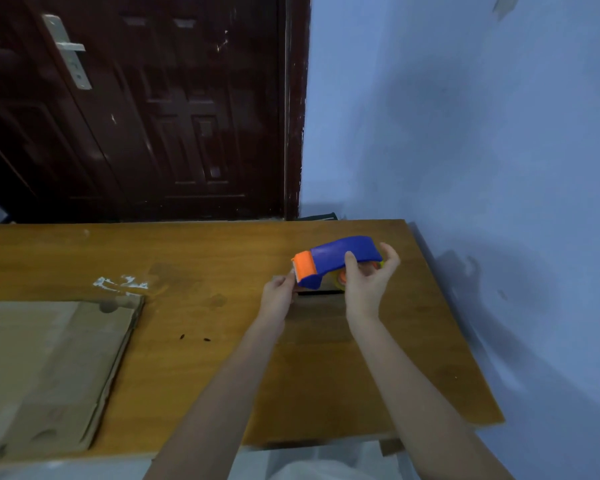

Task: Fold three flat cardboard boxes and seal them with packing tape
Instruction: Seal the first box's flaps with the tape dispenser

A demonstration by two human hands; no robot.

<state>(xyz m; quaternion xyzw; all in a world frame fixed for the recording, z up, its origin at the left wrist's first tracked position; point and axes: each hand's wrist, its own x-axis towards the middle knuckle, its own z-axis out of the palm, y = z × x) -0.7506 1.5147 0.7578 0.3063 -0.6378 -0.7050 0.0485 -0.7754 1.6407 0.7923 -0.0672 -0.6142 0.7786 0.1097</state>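
Observation:
A blue and orange tape dispenser (333,259) is held a little above the far right part of the wooden table (194,327). My right hand (369,282) grips its blue handle, thumb on the near side and fingers curled over the rear end. My left hand (278,296) pinches at the orange front end, where the tape edge comes out. A small brown cardboard box (319,318) sits directly under both hands, mostly blending with the table. A stack of flat cardboard sheets (49,372) lies at the near left of the table.
A dark wooden door (136,109) stands behind the table on the left, a blue wall (482,133) on the right. White scuff marks (118,282) and two small dark specks (194,338) mark the table top. The table's right edge runs close to the wall.

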